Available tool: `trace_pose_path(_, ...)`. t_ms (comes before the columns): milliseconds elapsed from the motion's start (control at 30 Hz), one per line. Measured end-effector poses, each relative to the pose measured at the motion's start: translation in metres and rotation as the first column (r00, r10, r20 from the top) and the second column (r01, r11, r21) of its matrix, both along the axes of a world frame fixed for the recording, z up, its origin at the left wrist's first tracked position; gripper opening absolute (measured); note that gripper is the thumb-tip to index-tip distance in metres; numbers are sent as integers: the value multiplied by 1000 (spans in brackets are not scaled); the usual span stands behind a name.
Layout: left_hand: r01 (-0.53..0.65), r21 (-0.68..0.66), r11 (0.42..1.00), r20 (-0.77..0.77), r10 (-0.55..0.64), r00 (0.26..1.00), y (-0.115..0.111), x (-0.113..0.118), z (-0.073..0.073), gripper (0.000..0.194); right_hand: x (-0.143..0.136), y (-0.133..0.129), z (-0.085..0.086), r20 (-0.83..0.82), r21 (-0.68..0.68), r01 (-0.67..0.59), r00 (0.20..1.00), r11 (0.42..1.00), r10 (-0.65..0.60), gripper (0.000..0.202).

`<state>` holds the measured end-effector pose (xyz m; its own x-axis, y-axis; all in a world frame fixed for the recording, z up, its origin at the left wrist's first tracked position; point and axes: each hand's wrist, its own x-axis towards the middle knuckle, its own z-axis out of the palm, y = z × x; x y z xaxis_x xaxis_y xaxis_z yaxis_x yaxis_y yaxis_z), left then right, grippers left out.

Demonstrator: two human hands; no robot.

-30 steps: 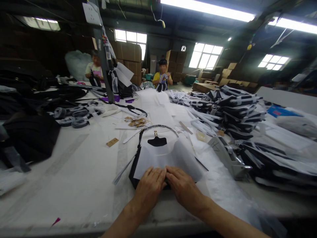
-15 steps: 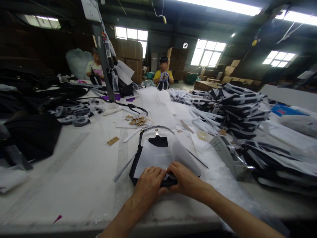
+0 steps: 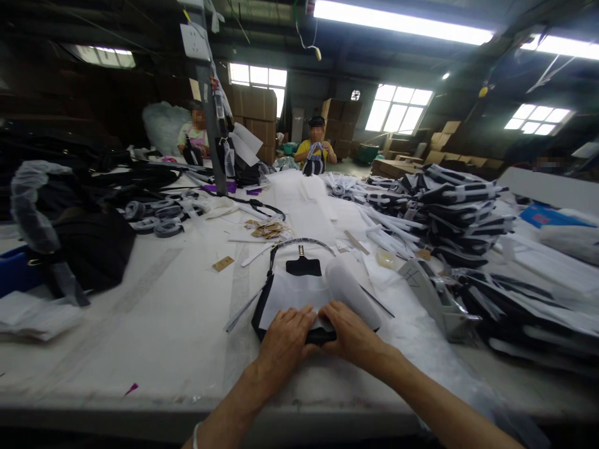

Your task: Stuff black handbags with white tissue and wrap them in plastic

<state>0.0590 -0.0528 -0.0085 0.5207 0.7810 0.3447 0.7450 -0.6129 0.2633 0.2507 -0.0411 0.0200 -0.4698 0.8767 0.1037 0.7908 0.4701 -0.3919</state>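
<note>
A black handbag (image 3: 262, 307) lies on the white table in front of me, its handle loop pointing away. White paper (image 3: 299, 292) covers most of its face, and the sheet curls up on the right. Beyond the paper a black flap (image 3: 303, 267) with a metal clasp shows. My left hand (image 3: 287, 337) grips the paper and the bag's near edge, fingers bent over it. Close beside it my right hand (image 3: 349, 333) pinches the same edge, thumb below and fingers above. The fingertips hide part of the paper's edge.
A tape dispenser (image 3: 433, 299) stands to the right, near stacked black bags (image 3: 463, 212). Another black bag (image 3: 93, 243) sits at the left. Brown tags (image 3: 269, 229) lie beyond the handbag, near a metal post (image 3: 210, 125). Two people sit farther back.
The view has shifted, showing more at the left. Both hands remain at the bag's near edge, with the fingers slightly farther up on the paper.
</note>
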Motion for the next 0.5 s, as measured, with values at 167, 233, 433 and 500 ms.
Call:
trace_pose_path(167, 59, -4, 998, -83, -59, 995, 3, 0, 1, 47, 1, 0, 3, 68, -35, -58, 996, 998, 60, 31)
trace_pose_path(233, 63, -22, 998, -96, -65, 993, 4, 1, 1, 44, 1, 1, 2, 108, -40, -95, 989, 995, 99, 29)
trace_pose_path(433, 54, -51, 997, -78, -58, 995, 1, 2, 5, 32, -1, 2, 8, 213, -42, -128, 968, 991, 134, 22)
trace_pose_path(500, 53, -21, 998, -45, -54, 997, -1, 0, 7, 34, 0, 4, 16, 201, -53, -122, 971, 991, 131, 28)
